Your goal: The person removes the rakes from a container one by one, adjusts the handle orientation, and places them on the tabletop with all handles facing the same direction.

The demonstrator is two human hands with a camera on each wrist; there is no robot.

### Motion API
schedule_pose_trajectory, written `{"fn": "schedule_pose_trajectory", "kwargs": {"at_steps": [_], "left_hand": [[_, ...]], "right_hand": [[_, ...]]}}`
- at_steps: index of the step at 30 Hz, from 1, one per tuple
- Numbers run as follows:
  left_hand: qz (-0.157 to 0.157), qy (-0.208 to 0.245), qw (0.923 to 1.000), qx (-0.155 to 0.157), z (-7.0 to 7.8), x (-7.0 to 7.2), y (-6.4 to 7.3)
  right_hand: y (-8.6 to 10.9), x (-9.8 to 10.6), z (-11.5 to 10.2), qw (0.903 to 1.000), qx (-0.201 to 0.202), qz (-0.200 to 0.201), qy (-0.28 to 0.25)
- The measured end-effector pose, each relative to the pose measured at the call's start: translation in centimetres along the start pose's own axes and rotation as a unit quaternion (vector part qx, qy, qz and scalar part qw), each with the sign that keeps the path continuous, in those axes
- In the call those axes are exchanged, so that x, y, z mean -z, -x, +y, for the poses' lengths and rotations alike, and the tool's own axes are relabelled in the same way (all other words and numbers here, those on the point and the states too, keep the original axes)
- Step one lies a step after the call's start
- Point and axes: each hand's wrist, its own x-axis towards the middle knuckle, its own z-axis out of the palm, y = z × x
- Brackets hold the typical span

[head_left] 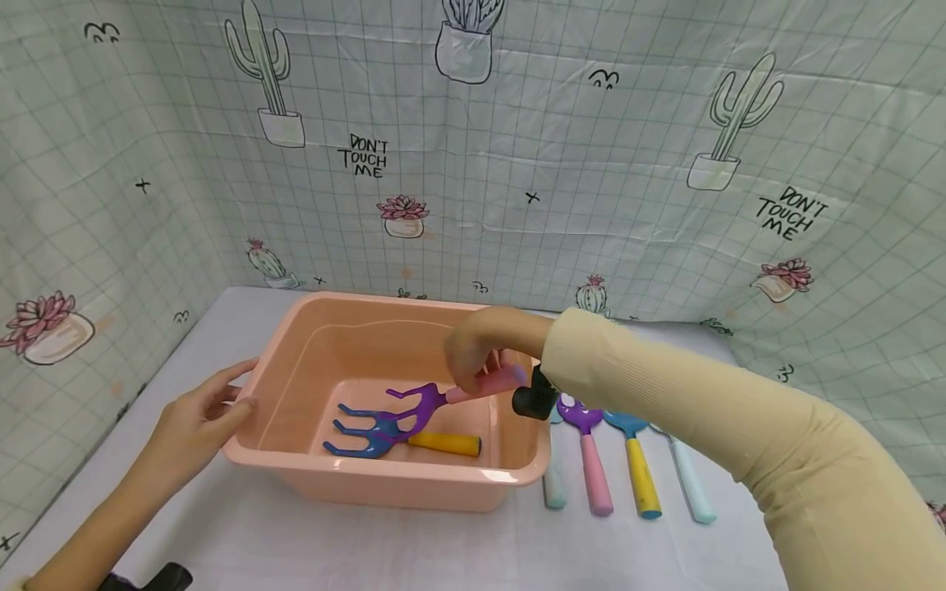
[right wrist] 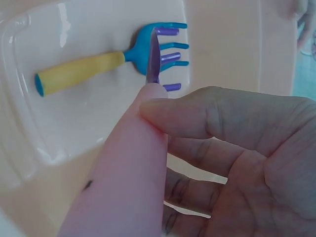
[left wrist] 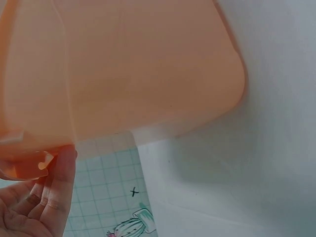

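Purple rake (head_left: 429,402) with a pink handle (head_left: 502,381), held up inside the peach tub (head_left: 384,484). Pinched by the pink part, between the thumb and fingers of the right hand (head_left: 480,349). Just over the blue rake (head_left: 380,433); hard to tell if touching. Gripped at the left edge of the tub by the curled fingers of the left hand (head_left: 203,414).

Looks part-way done. Already down in the tub, near side: the blue rake. Not let go yet: the purple one. Maybe left: four tools in a row on the white table (head_left: 369,546), right of the tub. From left to right: a mint tool (head_left: 554,484), a pink-handled tool (head_left: 594,468), a yellow-handled tool (head_left: 641,476) and a pale blue tool (head_left: 691,484).
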Motion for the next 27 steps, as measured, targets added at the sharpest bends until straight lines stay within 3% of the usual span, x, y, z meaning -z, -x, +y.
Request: {"fn": "schedule_pose_trajectory", "kwargs": {"at_steps": [5, 15, 22, 27], "left_hand": [[-0.003, -0.003, 1.0, 0.003, -0.1, 0.0, 0.1], [0.0, -0.006, 1.0, 0.004, 0.0, 0.0, 0.1], [-0.002, -0.002, 1.0, 0.001, 0.1, 0.0, 0.0], [-0.002, -0.004, 1.0, 0.004, 0.1, 0.0, 0.0]], "right_hand": [[1.8, -0.4, 1.1, 0.9992, 0.006, 0.038, -0.01], [5.0, -1.6, 4.9, 0.996, 0.021, 0.045, -0.075], [6.3, -3.3, 7.9, 0.9896, 0.043, 0.06, -0.124], [7.1, -4.7, 9.9, 0.9826, 0.054, 0.093, -0.151]]}}
